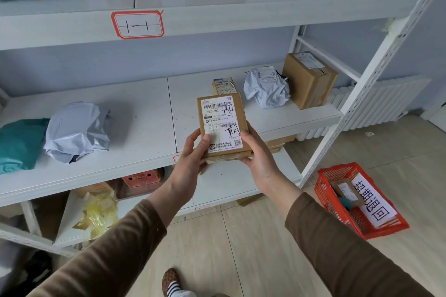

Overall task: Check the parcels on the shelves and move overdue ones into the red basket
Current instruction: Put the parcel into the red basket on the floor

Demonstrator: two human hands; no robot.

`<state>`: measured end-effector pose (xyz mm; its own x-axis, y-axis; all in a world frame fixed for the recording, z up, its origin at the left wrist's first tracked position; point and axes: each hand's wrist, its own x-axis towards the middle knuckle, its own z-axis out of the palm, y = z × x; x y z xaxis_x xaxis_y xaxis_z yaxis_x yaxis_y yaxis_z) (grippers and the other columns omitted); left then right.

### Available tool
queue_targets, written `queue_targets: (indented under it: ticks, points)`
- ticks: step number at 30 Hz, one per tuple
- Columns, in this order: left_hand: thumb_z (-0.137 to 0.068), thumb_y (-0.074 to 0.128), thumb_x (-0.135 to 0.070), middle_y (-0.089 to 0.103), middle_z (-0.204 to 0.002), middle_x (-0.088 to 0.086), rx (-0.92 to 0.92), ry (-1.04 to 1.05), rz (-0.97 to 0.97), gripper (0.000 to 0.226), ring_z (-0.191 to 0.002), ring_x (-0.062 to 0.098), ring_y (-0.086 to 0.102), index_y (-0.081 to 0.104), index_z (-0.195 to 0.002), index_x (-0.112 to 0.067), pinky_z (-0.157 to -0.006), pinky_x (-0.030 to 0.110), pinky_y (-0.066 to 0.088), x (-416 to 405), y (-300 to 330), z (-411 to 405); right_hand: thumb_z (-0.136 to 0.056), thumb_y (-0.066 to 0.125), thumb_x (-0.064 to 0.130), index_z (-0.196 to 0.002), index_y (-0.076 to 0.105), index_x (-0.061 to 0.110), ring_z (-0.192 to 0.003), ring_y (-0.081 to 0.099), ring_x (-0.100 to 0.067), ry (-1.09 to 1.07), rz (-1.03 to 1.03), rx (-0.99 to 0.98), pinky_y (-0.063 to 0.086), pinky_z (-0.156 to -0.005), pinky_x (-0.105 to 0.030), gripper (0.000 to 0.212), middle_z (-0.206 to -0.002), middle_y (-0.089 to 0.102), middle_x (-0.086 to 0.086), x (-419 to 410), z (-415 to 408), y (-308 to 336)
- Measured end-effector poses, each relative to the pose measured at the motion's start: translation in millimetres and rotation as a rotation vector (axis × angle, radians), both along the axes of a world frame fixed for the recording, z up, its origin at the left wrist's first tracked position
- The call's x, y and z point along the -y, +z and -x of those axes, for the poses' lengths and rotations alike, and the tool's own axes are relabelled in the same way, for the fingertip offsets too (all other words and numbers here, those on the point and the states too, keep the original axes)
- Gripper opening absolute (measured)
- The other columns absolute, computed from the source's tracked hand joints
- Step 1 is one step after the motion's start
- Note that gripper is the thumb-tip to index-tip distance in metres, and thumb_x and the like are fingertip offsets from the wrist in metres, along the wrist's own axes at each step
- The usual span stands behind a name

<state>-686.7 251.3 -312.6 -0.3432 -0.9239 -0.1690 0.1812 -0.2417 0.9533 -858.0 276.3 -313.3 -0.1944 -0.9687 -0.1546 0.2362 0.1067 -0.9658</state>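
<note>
I hold a small flat cardboard parcel (223, 125) up in front of the middle shelf, label towards me, with black handwritten characters on the white label. My left hand (190, 154) grips its lower left edge, thumb on the label. My right hand (258, 154) grips the lower right edge. The red basket (328, 190) stands on the floor at the right, with a white paper sign and a small box inside.
On the middle shelf (144, 113) lie a teal bag (19, 142), a grey bag (77, 130), a small carton (223, 85), a white bag (265, 89) and a brown box (309, 79). Two boxes stand on the top shelf. A white upright (371, 79) separates shelf and basket.
</note>
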Motion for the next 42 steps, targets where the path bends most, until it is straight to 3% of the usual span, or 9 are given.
queue_targets:
  ticks: [4,11,17,23,27,30,34,38,42]
  points:
    - [-0.104,0.054,-0.045,0.072,-0.132,-0.002,0.007,-0.005,0.006,0.050,-0.124,0.018,0.066,0.044,-0.152,-0.034,-0.118,0.044,0.041,-2,-2,10,-0.101,0.060,0.033,-0.133,0.060,0.034,-0.112,0.071,-0.009,-0.027,0.019,0.021,0.054,-0.104,-0.040,0.032,-0.122,0.076,0.007,-5,10,-3]
    - [-0.093,0.068,-0.049,0.074,-0.127,0.005,0.032,-0.006,-0.048,0.062,-0.121,0.022,0.064,0.043,-0.146,-0.028,-0.119,0.049,0.038,2,-17,38,-0.098,0.065,0.035,-0.128,0.052,0.022,-0.117,0.068,-0.019,-0.177,-0.016,0.067,0.054,-0.095,-0.036,0.035,-0.123,0.073,-0.002,-14,38,-12]
    - [-0.086,0.073,-0.042,0.077,-0.121,0.002,0.053,-0.102,-0.092,0.062,-0.124,0.022,0.064,0.046,-0.139,-0.025,-0.117,0.045,0.039,14,-29,72,-0.101,0.061,0.037,-0.130,0.057,0.026,-0.116,0.066,-0.011,-0.306,-0.080,0.063,0.045,-0.112,-0.047,0.031,-0.120,0.074,0.006,-17,65,-22]
    - [-0.096,0.070,-0.032,0.074,-0.127,0.004,0.056,-0.269,-0.132,0.046,-0.126,0.024,0.062,0.048,-0.136,-0.025,-0.117,0.044,0.038,25,-41,121,-0.103,0.056,0.040,-0.139,0.057,0.033,-0.126,0.062,-0.013,-0.429,-0.153,0.013,0.040,-0.117,-0.044,0.036,-0.129,0.071,0.007,-32,99,-34]
    - [-0.098,0.068,-0.025,0.075,-0.123,0.000,0.069,-0.370,-0.153,0.043,-0.121,0.020,0.065,0.050,-0.137,-0.021,-0.110,0.038,0.042,19,-50,164,-0.105,0.053,0.039,-0.120,0.061,0.041,-0.121,0.063,-0.011,-0.516,-0.214,0.042,0.039,-0.119,-0.044,0.018,-0.125,0.072,0.010,-55,129,-42]
    - [-0.088,0.075,-0.034,0.069,-0.133,0.000,0.105,-0.435,-0.172,0.055,-0.126,0.019,0.062,0.052,-0.137,-0.024,-0.115,0.042,0.040,7,-62,199,-0.107,0.051,0.037,-0.113,0.061,0.042,-0.113,0.063,-0.003,-0.606,-0.243,0.060,0.039,-0.118,-0.045,0.013,-0.113,0.073,0.019,-79,155,-53]
    - [-0.078,0.080,-0.040,0.071,-0.131,-0.001,0.134,-0.516,-0.225,0.068,-0.126,0.022,0.063,0.053,-0.138,-0.024,-0.118,0.046,0.040,-11,-78,252,-0.107,0.051,0.034,-0.127,0.059,0.036,-0.117,0.063,-0.010,-0.694,-0.271,0.098,0.037,-0.118,-0.047,0.022,-0.116,0.073,0.015,-109,200,-66]
    - [-0.095,0.073,-0.027,0.070,-0.131,0.002,0.182,-0.568,-0.258,0.054,-0.125,0.023,0.063,0.049,-0.142,-0.021,-0.115,0.042,0.042,-36,-96,321,-0.107,0.052,0.034,-0.140,0.058,0.028,-0.121,0.063,-0.015,-0.757,-0.307,0.106,0.040,-0.116,-0.047,0.034,-0.118,0.074,0.010,-139,259,-83]
    - [-0.096,0.072,-0.025,0.065,-0.137,0.005,0.215,-0.588,-0.302,0.058,-0.126,0.023,0.062,0.042,-0.147,-0.020,-0.115,0.041,0.042,-70,-115,402,-0.107,0.052,0.030,-0.134,0.062,0.032,-0.118,0.066,-0.019,-0.757,-0.341,0.065,0.050,-0.107,-0.043,0.029,-0.121,0.075,0.005,-177,338,-106]
